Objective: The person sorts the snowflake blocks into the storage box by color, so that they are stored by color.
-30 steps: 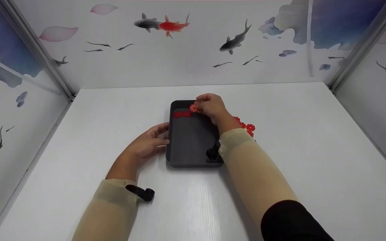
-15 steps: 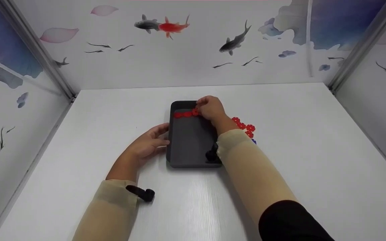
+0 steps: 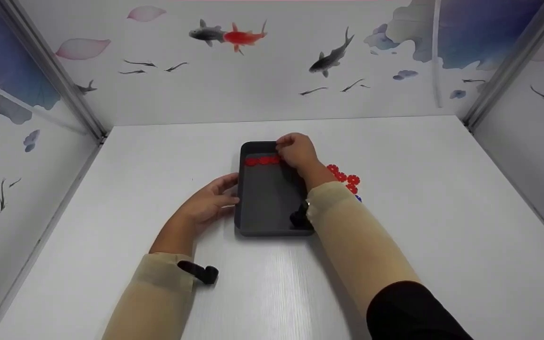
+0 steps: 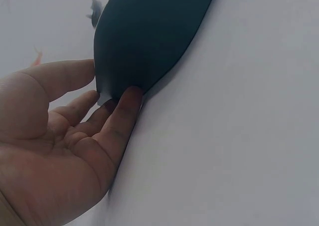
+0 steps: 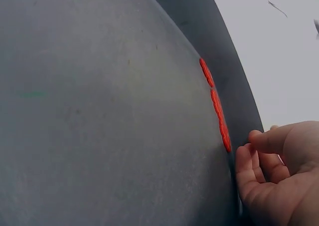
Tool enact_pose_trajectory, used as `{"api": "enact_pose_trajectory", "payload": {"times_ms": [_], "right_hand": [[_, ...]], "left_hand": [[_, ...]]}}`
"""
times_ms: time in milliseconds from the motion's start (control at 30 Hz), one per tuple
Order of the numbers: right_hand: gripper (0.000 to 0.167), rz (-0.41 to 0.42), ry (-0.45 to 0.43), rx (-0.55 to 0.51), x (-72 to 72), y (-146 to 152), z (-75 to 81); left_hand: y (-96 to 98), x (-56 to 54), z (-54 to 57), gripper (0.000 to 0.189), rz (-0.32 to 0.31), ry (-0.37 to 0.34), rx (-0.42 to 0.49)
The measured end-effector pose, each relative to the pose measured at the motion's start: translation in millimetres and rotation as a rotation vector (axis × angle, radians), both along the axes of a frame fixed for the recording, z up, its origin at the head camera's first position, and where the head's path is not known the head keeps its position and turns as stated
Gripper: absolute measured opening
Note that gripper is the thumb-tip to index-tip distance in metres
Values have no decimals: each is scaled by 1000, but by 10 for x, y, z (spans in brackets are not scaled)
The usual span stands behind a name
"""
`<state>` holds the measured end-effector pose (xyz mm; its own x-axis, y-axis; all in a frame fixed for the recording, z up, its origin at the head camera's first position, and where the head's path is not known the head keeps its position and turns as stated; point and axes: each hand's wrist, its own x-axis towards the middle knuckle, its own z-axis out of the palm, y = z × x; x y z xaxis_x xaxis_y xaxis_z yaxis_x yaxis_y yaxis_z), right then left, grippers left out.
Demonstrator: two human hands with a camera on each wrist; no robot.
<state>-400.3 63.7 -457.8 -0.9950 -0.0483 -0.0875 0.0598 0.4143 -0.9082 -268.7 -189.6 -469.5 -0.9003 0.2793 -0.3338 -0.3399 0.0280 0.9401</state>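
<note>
A dark grey rectangular tray point(image 3: 272, 203) lies on the white table. Along its far inner edge runs a row of red flower-shaped plastic pieces point(image 3: 265, 161); the right wrist view shows these red pieces point(image 5: 220, 118) almost edge-on, lying by the tray wall. My right hand point(image 3: 298, 151) is at the tray's far right corner, beside the row's right end. In the right wrist view its fingers point(image 5: 246, 158) are loosely bent, thumb and index tips close together, with no piece visible between them. My left hand point(image 3: 208, 200) touches the tray's left side with extended fingers point(image 4: 127, 104).
More red flower-shaped pieces point(image 3: 353, 180) lie on the table right of the tray, partly behind my right forearm. A bit of a blue piece point(image 3: 358, 198) shows there too. Walls printed with fish enclose the white table point(image 3: 442, 212).
My right hand has lowered a red flower-shaped piece into the tray at the right end of the row and let it go. The left hand stays on the tray's side.
</note>
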Motion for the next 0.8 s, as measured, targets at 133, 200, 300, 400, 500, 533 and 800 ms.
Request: {"api": "enact_pose_trajectory", "payload": {"times_ms": [133,200,300,400,500,533,800], "right_hand": [[24,1,-20,-110,-4,-9,48],[25,2,-36,-185,-1,-17,91],[25,24,-57,-274,17,-25,180],[25,58,-79,-335,49,-3,289],[27,90,-93,-407,95,61,420],[28,100,-99,-425,116,90,465],[29,130,-95,-467,314,457,587]], "left_hand": [[5,-5,-2,74,-3,5,5],[7,-4,-2,74,-2,7,5],[8,-4,-7,75,1,10,1],[10,1,-11,74,3,8,-7],[10,4,-13,74,5,9,-9],[9,5,-12,73,7,6,-9],[-5,-5,-14,74,15,0,-11]]}}
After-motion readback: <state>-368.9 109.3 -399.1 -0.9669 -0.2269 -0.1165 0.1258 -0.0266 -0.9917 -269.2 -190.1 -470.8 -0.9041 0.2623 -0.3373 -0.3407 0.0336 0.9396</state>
